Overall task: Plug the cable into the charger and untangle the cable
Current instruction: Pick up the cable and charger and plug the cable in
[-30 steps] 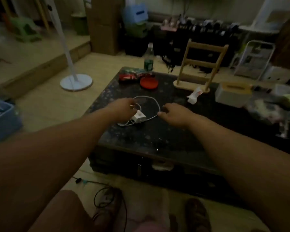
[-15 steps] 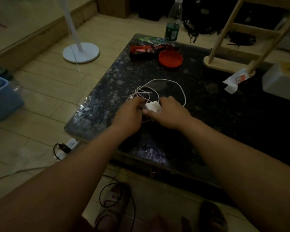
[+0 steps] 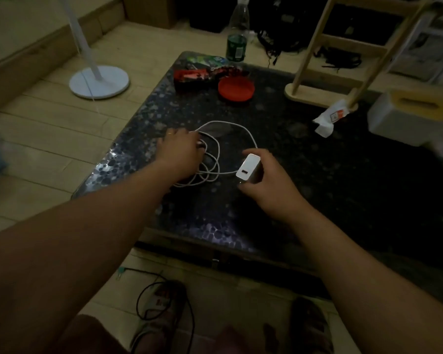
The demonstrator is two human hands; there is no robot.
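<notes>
- The step in hand seems to be the first one: getting the plug end of the cable (image 3: pixel 216 159) ready, because the port on the front face of the charger (image 3: pixel 248 166) is empty.
- The right hand (image 3: pixel 269 185) grasps the charger, with the fingers closed around its body. The port face turns toward the cable, and the charger looks lifted a little over the table (image 3: pixel 317 175), though I cannot be sure.
- The cable lies on the table just to the left of the charger, in several loose white loops that cross each other; one larger loop goes away from the charger toward the red lid (image 3: pixel 236 88).
- The left hand (image 3: pixel 182 149) rests on the far-left side of the loops, with the fingers curled into the strands. It touches the cable, but I cannot tell whether it pinches the plug, because the fingers hide it.
- The next move, in my judgement, needs the left hand to find the plug end, pull it free from the loops and bring it straight to the port.
- After that the crossed loops need to be opened one after one.
</notes>
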